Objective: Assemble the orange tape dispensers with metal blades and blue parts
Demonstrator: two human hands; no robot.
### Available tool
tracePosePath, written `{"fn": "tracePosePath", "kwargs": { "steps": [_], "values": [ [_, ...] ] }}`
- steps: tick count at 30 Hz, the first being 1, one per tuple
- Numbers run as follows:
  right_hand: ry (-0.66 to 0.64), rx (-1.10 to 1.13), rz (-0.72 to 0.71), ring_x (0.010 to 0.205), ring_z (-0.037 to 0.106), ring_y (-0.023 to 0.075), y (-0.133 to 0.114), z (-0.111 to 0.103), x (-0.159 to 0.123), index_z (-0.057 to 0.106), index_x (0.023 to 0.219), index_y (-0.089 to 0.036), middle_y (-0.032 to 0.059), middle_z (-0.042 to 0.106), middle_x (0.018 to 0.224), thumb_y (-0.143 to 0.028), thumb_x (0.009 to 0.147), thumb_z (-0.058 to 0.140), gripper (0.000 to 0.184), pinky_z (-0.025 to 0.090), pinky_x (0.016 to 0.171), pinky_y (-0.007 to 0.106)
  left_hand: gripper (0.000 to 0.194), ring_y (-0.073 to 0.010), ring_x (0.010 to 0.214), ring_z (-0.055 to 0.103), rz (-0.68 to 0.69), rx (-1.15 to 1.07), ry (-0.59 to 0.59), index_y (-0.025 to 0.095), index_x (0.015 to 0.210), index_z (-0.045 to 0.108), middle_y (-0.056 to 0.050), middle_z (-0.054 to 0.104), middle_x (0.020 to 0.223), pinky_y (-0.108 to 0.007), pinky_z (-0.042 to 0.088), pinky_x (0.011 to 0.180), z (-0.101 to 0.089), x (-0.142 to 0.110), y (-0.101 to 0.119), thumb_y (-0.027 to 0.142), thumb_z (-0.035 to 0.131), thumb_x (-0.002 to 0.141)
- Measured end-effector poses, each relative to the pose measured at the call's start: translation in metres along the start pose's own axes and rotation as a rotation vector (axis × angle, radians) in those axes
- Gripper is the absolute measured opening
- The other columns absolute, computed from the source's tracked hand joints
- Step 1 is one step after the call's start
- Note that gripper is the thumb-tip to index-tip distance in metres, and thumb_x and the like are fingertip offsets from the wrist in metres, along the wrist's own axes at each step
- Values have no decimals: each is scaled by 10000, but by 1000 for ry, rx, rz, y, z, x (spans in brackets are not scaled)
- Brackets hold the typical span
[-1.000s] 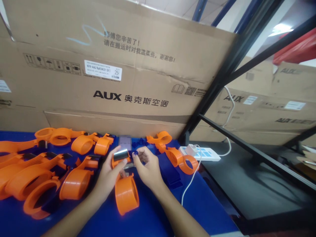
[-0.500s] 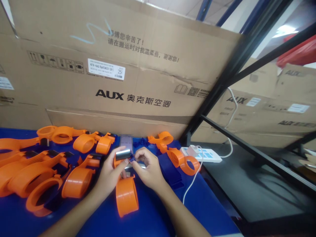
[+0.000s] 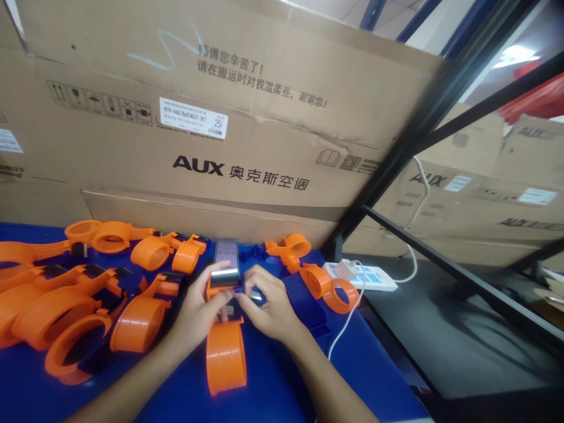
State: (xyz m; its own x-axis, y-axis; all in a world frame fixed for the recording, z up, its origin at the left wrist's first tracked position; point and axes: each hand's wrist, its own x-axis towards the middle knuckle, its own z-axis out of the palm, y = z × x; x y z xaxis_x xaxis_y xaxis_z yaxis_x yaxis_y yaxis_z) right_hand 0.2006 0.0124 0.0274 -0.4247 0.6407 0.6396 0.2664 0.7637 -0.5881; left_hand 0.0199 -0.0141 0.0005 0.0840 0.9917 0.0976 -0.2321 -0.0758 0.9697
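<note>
My left hand [image 3: 198,304] is closed around an orange tape dispenser [image 3: 226,358], its ring hanging toward me and its shiny dark roller [image 3: 224,277] at the top. Fingers pinched, my right hand [image 3: 269,302] meets the dispenser beside the roller at a small dark blue piece [image 3: 238,288]. Something shiny shows under the right fingers; its kind is unclear. Just behind the hands lies a phone [image 3: 226,254] with digits on its screen.
Several orange tape dispensers [image 3: 138,323] with dark rollers crowd the left of the blue table [image 3: 176,393]. More orange frames [image 3: 315,280] and dark blue flat pieces [image 3: 306,305] lie right. A white power strip [image 3: 374,278] trails its cable near the edge. A cardboard wall [image 3: 247,138] stands behind.
The dispenser's roller end has tipped slightly, and its ring sits a little lower. Both hands have shifted slightly and keep their hold. The whole view has moved a little.
</note>
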Motion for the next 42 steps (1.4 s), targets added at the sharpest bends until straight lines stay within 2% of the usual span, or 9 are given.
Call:
{"fn": "tracePosePath", "kwargs": {
  "steps": [9,16,22,30,33,36,38,40,42],
  "values": [
    [-29,-2,-29,802,555,182,-1,-4,2,496,776,-228,28,577,855,-177,925,677,239,455,721,315,387,-140,511,593,11,14,-41,224,1257,530,64,604,660,-258,496,557,-1,-1,-6,181,606,880],
    [-77,-51,-45,809,535,195,-2,-7,3,498,783,-230,31,571,844,-178,936,633,210,450,736,338,337,-131,485,584,16,6,-45,226,1208,535,68,597,667,-248,482,523,-1,-1,-8,280,668,903],
    [-107,-74,-30,809,524,209,-5,-10,3,464,793,-242,38,561,850,-199,936,613,212,453,738,360,425,-143,512,619,-27,19,-17,244,1214,542,45,638,737,-283,532,566,0,-1,-11,443,732,891],
    [-146,-66,-19,815,513,221,-11,-15,5,459,835,-246,45,558,871,-274,925,623,190,451,745,373,401,-140,523,617,-27,-9,-33,246,1213,543,48,626,713,-267,530,563,2,-3,-5,417,722,898],
    [-156,-54,-13,814,506,222,-12,-15,6,459,834,-245,45,549,870,-302,929,628,202,446,742,369,382,-128,535,621,-17,-2,-34,248,1207,536,31,659,790,-266,536,574,1,-2,-6,343,724,888],
    [-169,18,4,819,515,223,-10,-17,6,492,834,-237,47,555,874,-368,948,623,218,447,742,365,417,-120,535,621,-11,-17,-44,246,1194,542,25,676,825,-259,534,578,2,-3,-5,232,744,829],
    [-142,115,61,809,535,215,-8,-18,6,533,836,-225,46,566,862,-421,1010,539,262,453,741,357,465,-126,537,625,-17,-53,-55,249,1236,538,26,681,798,-259,535,584,4,-5,-1,191,726,815],
    [-47,204,173,785,551,198,-5,-18,6,570,857,-216,38,575,840,-450,1059,457,329,463,732,339,591,-130,546,635,-49,-107,-64,264,1355,501,10,708,827,-266,546,597,6,-8,5,185,723,814],
    [23,278,276,796,573,188,-5,-16,6,610,967,-215,30,600,862,-473,1046,510,288,481,740,322,800,-140,564,659,-97,-163,-79,295,1500,405,-17,736,882,-269,553,597,9,-11,9,202,769,794]
  ]
}}
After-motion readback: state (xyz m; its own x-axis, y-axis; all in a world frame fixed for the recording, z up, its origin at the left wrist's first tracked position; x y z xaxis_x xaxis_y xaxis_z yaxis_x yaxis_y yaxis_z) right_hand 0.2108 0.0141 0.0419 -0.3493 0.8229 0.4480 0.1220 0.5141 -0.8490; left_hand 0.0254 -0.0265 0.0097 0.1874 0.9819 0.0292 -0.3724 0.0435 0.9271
